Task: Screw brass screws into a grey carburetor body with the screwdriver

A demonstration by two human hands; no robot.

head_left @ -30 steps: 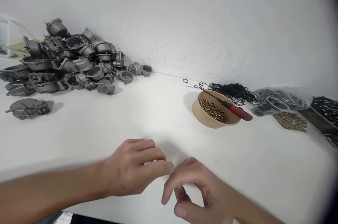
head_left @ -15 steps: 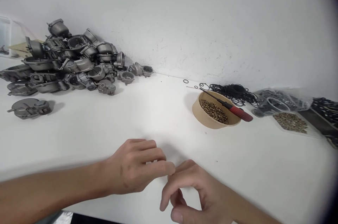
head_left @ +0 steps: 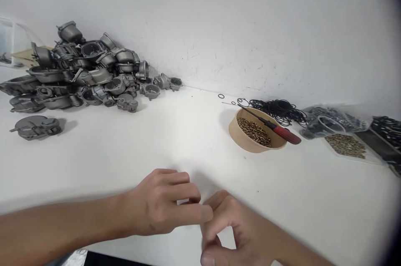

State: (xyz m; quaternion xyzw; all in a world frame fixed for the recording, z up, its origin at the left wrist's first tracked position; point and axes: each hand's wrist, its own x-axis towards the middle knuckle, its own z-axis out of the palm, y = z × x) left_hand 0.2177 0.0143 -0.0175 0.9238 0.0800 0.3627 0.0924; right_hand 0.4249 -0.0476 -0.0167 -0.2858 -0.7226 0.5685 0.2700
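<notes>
fingers of my left hand (head_left: 169, 205) curl loosely, back of the hand up, with the index reaching out toward my other hand; this is the head view. its tip overlaps my right hand (head_left: 233, 230) near the index finger, and the two look to be touching. my left thumb is hidden beneath, so i cannot tell whether it closes on anything. on the right, my index bends down to the thumb and the two make a ring, with bare table (head_left: 188, 145) showing white through the gap. whether something small is pinched where those tips come together i cannot tell. both my hands are low in the view, over the near part of the table.

bowl (head_left: 244, 143) stands beyond my right hand, up and to the right, well apart from it. screws (head_left: 254, 132) of a brassy colour lie inside, and a screwdriver (head_left: 280, 132) rests slantwise across the top, its red handle pointing right and its dark shaft running back over the rim to the left. just behind the bowl is a tangle of black rings (head_left: 282, 109), next to the wall (head_left: 203, 28). further right come a clear bag (head_left: 354, 120) of small parts and, nearer me, a tray of brassy bits (head_left: 346, 146).

castings (head_left: 97, 76) in grey metal are heaped at the far left against the wall, and one lone casting (head_left: 36, 127) lies in front of the heap.
</notes>
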